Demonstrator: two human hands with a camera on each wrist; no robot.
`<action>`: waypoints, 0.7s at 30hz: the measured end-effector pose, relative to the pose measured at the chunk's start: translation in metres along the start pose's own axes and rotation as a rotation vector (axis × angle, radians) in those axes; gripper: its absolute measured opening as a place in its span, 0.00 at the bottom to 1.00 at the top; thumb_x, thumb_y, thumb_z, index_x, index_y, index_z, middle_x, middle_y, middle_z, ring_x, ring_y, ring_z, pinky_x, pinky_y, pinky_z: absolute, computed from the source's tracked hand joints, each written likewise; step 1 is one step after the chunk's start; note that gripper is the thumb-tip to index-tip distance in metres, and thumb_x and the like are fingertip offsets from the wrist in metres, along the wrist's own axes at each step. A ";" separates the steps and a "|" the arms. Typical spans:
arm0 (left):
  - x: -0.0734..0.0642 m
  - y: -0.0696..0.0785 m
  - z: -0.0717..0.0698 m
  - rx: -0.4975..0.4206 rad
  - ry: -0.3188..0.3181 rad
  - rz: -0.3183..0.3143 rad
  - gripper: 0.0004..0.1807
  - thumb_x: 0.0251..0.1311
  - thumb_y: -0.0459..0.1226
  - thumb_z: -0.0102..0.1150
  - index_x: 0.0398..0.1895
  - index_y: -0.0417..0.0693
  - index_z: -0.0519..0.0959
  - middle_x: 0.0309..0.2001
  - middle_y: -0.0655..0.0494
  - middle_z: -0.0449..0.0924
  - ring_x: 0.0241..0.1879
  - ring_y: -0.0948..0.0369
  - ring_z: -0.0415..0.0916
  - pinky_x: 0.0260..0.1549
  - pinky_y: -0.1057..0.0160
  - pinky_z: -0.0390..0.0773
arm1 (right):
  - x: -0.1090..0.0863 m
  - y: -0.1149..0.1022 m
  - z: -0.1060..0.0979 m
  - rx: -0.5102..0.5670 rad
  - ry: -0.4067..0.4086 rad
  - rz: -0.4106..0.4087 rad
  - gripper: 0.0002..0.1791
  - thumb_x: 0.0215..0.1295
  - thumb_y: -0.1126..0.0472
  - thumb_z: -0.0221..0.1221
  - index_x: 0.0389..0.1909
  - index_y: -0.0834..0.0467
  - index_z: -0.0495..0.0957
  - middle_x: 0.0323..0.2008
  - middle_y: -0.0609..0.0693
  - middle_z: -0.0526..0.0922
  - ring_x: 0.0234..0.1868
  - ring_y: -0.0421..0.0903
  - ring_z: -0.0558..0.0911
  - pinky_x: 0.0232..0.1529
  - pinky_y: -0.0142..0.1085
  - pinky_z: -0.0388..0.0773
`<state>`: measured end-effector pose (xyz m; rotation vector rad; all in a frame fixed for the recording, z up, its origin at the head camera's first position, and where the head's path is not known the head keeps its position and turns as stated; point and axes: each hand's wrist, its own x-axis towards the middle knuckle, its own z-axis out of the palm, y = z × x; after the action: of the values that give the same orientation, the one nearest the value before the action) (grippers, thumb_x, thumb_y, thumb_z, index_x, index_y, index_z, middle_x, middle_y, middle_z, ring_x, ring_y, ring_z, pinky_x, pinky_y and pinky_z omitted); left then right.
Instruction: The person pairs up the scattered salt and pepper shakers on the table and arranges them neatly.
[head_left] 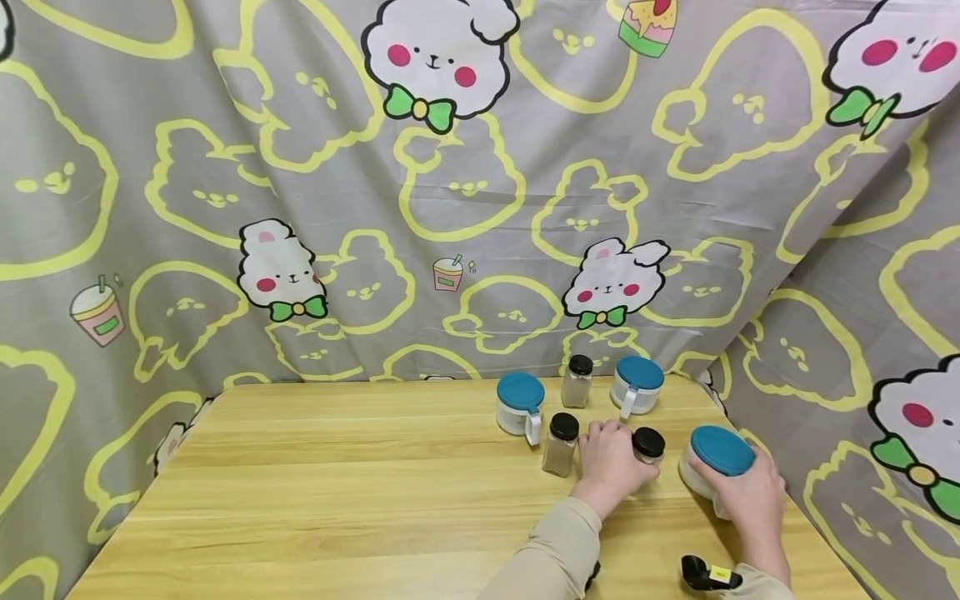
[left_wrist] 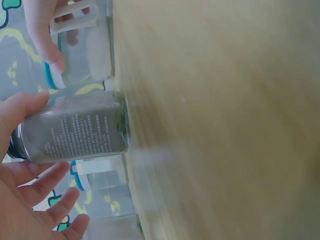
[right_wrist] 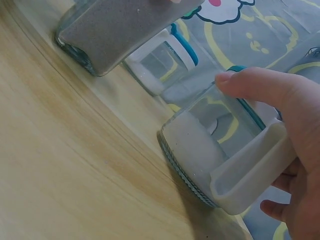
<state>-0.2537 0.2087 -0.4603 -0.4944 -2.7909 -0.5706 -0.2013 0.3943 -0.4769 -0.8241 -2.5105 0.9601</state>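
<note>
In the head view my left hand (head_left: pixel 609 460) pinches a square glass spice bottle (head_left: pixel 648 444) with a black cap. The left wrist view shows thumb and index finger on either side of that bottle (left_wrist: pixel 75 127), other fingers spread; its base is right at the tabletop and grey-brown powder fills it. To the right, my right hand (head_left: pixel 756 498) holds a clear glass seasoning jar (head_left: pixel 722 450) with a blue lid and white handle. White grains show inside that jar (right_wrist: pixel 192 137) in the right wrist view, thumb near the lid and fingers around the handle side.
Another blue-lidded jar (head_left: pixel 519 407) stands left of the hands, with a spice bottle (head_left: pixel 559 450) beside it. Farther back are a second black-capped bottle (head_left: pixel 577 383) and a jar (head_left: pixel 637 387). A patterned curtain (head_left: pixel 465 208) hangs behind the wooden table (head_left: pixel 337 500).
</note>
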 end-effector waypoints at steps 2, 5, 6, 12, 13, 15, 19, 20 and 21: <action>-0.001 0.000 -0.002 0.002 -0.001 0.001 0.23 0.39 0.64 0.70 0.32 0.62 0.82 0.40 0.70 0.80 0.46 0.64 0.73 0.42 0.61 0.71 | 0.000 0.000 0.000 0.000 -0.003 -0.010 0.62 0.49 0.39 0.69 0.74 0.68 0.48 0.68 0.75 0.56 0.65 0.75 0.56 0.58 0.66 0.59; -0.002 0.001 -0.005 0.005 -0.003 0.010 0.23 0.39 0.65 0.69 0.33 0.63 0.82 0.41 0.71 0.79 0.46 0.64 0.73 0.42 0.62 0.70 | 0.001 0.002 0.000 -0.001 -0.005 -0.031 0.62 0.48 0.39 0.70 0.73 0.69 0.49 0.68 0.75 0.57 0.65 0.75 0.56 0.58 0.66 0.58; -0.002 0.001 -0.006 0.004 -0.002 0.014 0.23 0.39 0.65 0.69 0.33 0.64 0.82 0.41 0.72 0.79 0.46 0.64 0.73 0.41 0.62 0.70 | 0.001 0.002 -0.001 -0.003 -0.006 -0.037 0.62 0.48 0.39 0.70 0.73 0.69 0.49 0.67 0.75 0.57 0.65 0.75 0.56 0.59 0.65 0.58; -0.004 0.004 -0.011 -0.010 0.005 0.021 0.23 0.39 0.66 0.69 0.33 0.64 0.82 0.43 0.74 0.79 0.46 0.66 0.72 0.40 0.64 0.68 | 0.005 0.008 -0.006 -0.019 -0.026 -0.071 0.62 0.48 0.38 0.70 0.72 0.70 0.49 0.65 0.77 0.59 0.66 0.74 0.55 0.59 0.66 0.58; -0.004 0.004 -0.012 -0.016 0.005 0.022 0.24 0.39 0.66 0.69 0.34 0.64 0.83 0.43 0.74 0.79 0.46 0.66 0.72 0.40 0.64 0.68 | 0.006 0.009 -0.006 -0.023 -0.032 -0.080 0.62 0.49 0.38 0.70 0.72 0.70 0.50 0.65 0.77 0.59 0.65 0.75 0.55 0.59 0.66 0.58; -0.005 0.004 -0.013 -0.030 0.004 0.027 0.23 0.39 0.65 0.70 0.34 0.64 0.83 0.44 0.74 0.79 0.47 0.66 0.72 0.41 0.64 0.68 | 0.008 0.010 -0.009 -0.029 -0.043 -0.101 0.61 0.49 0.39 0.70 0.72 0.71 0.50 0.65 0.77 0.59 0.65 0.75 0.55 0.58 0.66 0.59; -0.007 0.004 -0.016 -0.055 0.000 0.043 0.23 0.40 0.65 0.70 0.35 0.65 0.83 0.45 0.73 0.79 0.48 0.66 0.72 0.42 0.64 0.69 | 0.010 0.011 -0.014 -0.035 -0.063 -0.159 0.59 0.51 0.40 0.69 0.71 0.72 0.51 0.64 0.78 0.59 0.63 0.75 0.56 0.56 0.66 0.60; -0.008 0.004 -0.016 -0.059 -0.001 0.049 0.23 0.40 0.65 0.70 0.35 0.65 0.83 0.45 0.73 0.79 0.48 0.66 0.72 0.42 0.64 0.69 | 0.010 0.010 -0.016 -0.037 -0.066 -0.170 0.59 0.51 0.40 0.69 0.71 0.72 0.51 0.63 0.78 0.60 0.63 0.75 0.56 0.56 0.66 0.60; -0.009 0.004 -0.017 -0.062 -0.001 0.054 0.23 0.40 0.65 0.70 0.36 0.65 0.83 0.45 0.73 0.79 0.48 0.66 0.72 0.42 0.64 0.69 | 0.011 0.010 -0.017 -0.039 -0.070 -0.182 0.59 0.51 0.40 0.69 0.71 0.72 0.51 0.63 0.78 0.60 0.63 0.75 0.57 0.55 0.67 0.60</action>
<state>-0.2415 0.2025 -0.4467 -0.5809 -2.7591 -0.6471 -0.1975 0.4155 -0.4703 -0.5693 -2.6171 0.8963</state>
